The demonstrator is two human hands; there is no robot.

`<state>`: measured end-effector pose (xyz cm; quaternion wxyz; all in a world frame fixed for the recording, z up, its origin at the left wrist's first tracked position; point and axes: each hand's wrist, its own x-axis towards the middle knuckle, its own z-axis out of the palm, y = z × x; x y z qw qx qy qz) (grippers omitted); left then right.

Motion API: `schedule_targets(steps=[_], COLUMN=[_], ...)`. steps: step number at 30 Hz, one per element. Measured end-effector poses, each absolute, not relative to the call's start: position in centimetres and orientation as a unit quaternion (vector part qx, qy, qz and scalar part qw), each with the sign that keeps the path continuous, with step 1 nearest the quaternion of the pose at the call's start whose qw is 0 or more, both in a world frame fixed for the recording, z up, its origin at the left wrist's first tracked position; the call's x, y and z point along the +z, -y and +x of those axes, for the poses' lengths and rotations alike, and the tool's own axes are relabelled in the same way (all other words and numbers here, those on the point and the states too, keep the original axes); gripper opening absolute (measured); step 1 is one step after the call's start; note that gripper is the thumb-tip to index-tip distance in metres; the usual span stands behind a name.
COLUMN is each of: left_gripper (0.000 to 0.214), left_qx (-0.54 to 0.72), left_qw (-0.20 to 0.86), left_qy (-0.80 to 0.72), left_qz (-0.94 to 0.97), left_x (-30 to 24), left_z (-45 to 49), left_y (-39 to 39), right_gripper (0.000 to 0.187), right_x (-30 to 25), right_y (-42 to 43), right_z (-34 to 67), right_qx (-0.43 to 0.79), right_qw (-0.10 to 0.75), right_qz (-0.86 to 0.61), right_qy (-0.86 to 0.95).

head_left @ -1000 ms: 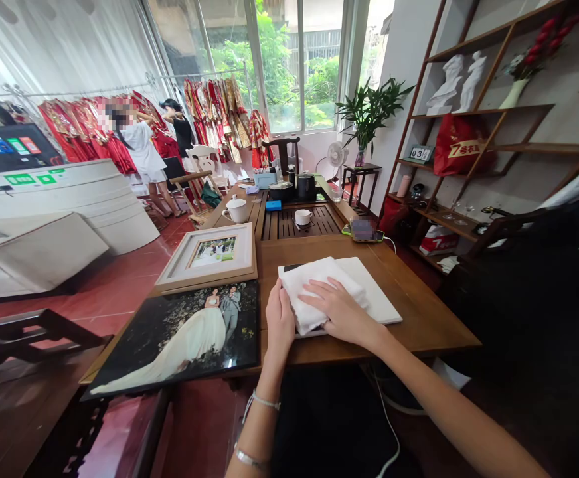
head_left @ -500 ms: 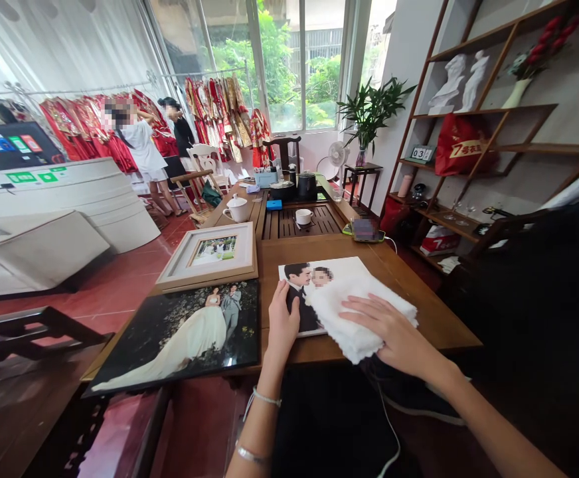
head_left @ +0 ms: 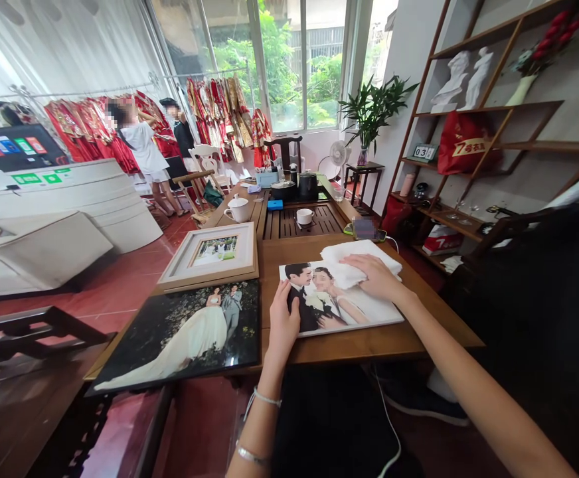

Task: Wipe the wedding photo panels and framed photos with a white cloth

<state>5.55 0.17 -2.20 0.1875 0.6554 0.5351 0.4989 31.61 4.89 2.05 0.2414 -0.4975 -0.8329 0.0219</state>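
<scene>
Right hand [head_left: 376, 275] flat on cloth [head_left: 352, 251], far-right corner of photo print [head_left: 329, 311]; left hand [head_left: 282, 325] open, pinning its near-left edge. Best: light overlapping strokes.

This one's a bridal photo studio showroom: rails of red embroidered gowns [head_left: 85, 126] line the far wall and the window, and a white reception counter [head_left: 70, 192] carries a screen [head_left: 13, 146]. Wedding pictures crowd the near edge of the wooden worktop [head_left: 289, 249]: a dark gown print [head_left: 180, 335], a framed photo [head_left: 213, 252] and a couple's portrait [head_left: 342, 311]. A tea tray [head_left: 294, 222] sits at the far end.
</scene>
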Motion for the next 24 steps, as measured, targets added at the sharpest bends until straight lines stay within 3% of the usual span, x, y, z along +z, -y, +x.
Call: schedule_targets(steps=[7, 13, 24], left_gripper=[0.038, 0.038, 0.039], left_qx=[0.516, 0.503, 0.506], left_qw=[0.19, 0.198, 0.21], left_qy=[-0.535, -0.529, -0.524], left_qz=[0.641, 0.654, 0.652], left_x=[-2.3, -2.0, -2.0], left_z=[5.7, 5.8, 5.8], left_y=[-0.2, 0.0, -0.1], right_gripper=[0.082, 0.064, 0.068], right_x=[1.5, 2.0, 2.5], right_y=[3.9, 10.3, -0.4], right_z=[31.9, 32.1, 32.5], right_qx=[0.033, 0.038, 0.037], right_qw=[0.223, 0.205, 0.174], right_qz=[-0.475, -0.475, -0.503], right_qy=[0.851, 0.855, 0.846])
